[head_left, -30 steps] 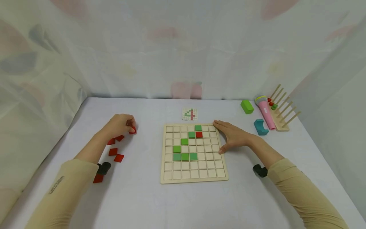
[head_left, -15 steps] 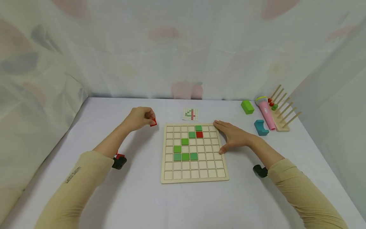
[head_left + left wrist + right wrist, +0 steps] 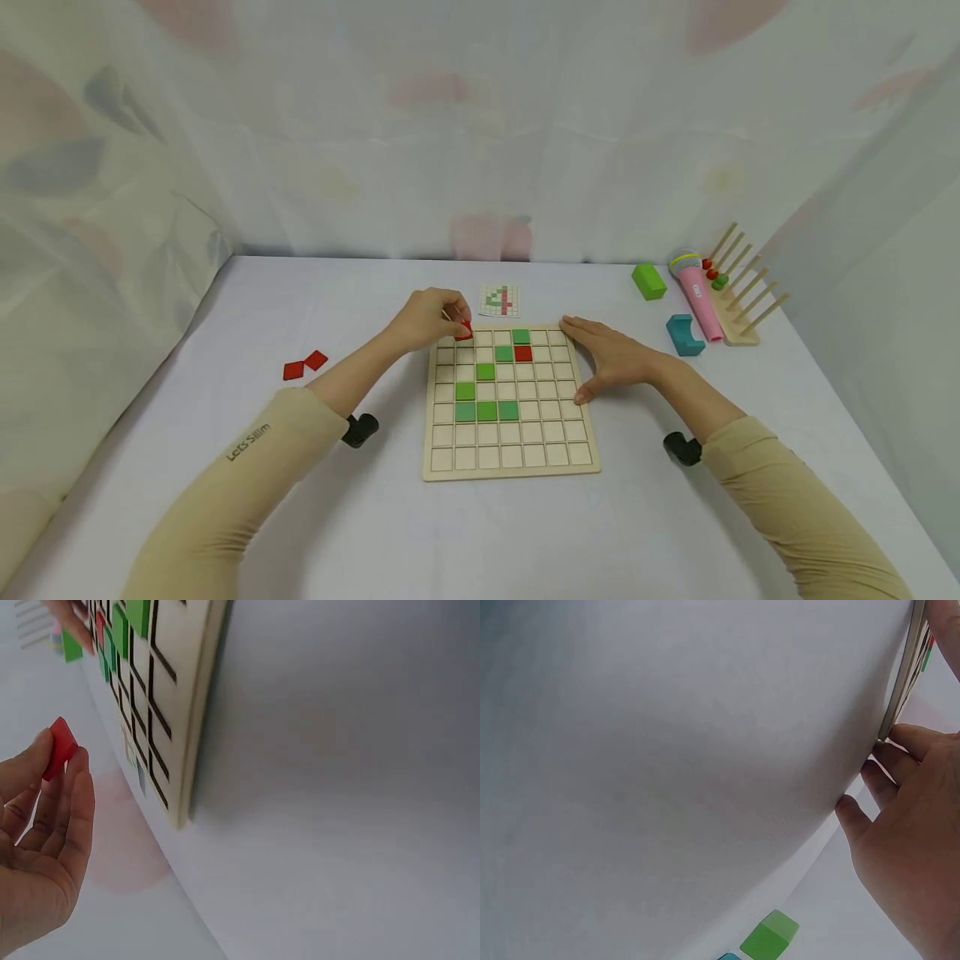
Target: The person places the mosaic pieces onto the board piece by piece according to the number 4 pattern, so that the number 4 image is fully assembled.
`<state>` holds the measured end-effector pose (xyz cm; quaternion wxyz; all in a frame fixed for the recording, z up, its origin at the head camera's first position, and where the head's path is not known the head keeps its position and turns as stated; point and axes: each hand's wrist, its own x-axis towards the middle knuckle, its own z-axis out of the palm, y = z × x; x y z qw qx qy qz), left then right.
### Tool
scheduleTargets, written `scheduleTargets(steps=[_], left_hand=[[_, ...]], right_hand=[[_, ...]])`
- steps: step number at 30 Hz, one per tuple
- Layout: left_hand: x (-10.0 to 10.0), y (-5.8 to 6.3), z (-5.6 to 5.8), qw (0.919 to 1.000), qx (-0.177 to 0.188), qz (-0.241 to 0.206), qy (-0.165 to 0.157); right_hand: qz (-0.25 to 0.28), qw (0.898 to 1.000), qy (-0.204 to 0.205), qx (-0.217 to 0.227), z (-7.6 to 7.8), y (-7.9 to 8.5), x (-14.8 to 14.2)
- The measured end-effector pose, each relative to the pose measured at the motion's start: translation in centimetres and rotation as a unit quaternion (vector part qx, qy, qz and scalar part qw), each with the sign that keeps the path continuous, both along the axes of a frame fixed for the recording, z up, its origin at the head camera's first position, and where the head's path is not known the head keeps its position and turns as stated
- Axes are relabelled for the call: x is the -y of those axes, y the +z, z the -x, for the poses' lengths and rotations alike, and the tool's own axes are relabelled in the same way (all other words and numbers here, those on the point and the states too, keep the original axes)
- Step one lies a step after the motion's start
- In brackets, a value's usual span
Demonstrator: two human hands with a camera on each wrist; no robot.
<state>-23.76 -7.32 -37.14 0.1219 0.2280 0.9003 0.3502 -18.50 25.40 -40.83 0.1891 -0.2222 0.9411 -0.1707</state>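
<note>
My left hand pinches a red square tile between thumb and fingertips, above the top-left part of the wooden grid board. In the left wrist view the tile is held clear of the board. My right hand rests against the board's right edge, fingers spread and fairly straight, fingertips at the upper right corner and thumb lower down. Several green tiles and one red tile sit in the board's squares. Behind the board lies a small pattern card with a green and red design.
Two loose red tiles lie left of the board, near the left forearm. At the back right are a green block, a teal curved block, a pink toy microphone and a wooden peg rack with small beads.
My left hand has picked up a red tile from the left and carried it rightward to over the board's top-left part. My right hand has stayed at the board's edge.
</note>
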Motion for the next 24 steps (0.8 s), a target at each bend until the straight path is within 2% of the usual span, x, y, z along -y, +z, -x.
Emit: scheduleTargets(steps=[8,12,24], left_hand=[[-3.8,-0.2,-1.2,0.9988,0.010,-0.015,-0.045],[-5.3,-0.6,-1.5,0.9982,0.017,-0.017,-0.056],[-7.6,-1.6,-2.5,0.9956,0.049,-0.024,-0.076]], right_hand=[[0.005,1.000,0.002,0.000,0.1,-0.1,-0.1],[0.008,1.000,0.002,0.001,0.1,-0.1,-0.2],[0.011,1.000,0.003,0.001,0.1,0.0,-0.2]])
